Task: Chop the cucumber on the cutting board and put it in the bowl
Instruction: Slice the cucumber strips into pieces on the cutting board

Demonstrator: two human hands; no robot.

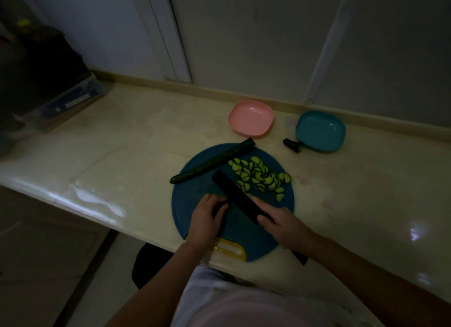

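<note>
A round blue cutting board [192, 204] lies at the counter's near edge. A long cucumber half [212, 161] lies along its far left rim. Several cucumber slices [261, 175] are heaped on its right side. My right hand [280, 225] grips a black knife [234, 194], blade pointing away over the board. My left hand [207, 216] curls its fingers round a dark cucumber piece [220, 208] just left of the blade. The piece is mostly hidden. A pink bowl [251, 117] and a blue bowl [321, 131] stand beyond the board.
A cut cucumber end [291, 144] lies on the counter beside the blue bowl. A clear box with blue items [73, 99] and dark objects stand at the far left. The wall runs behind the bowls. The scene is dim.
</note>
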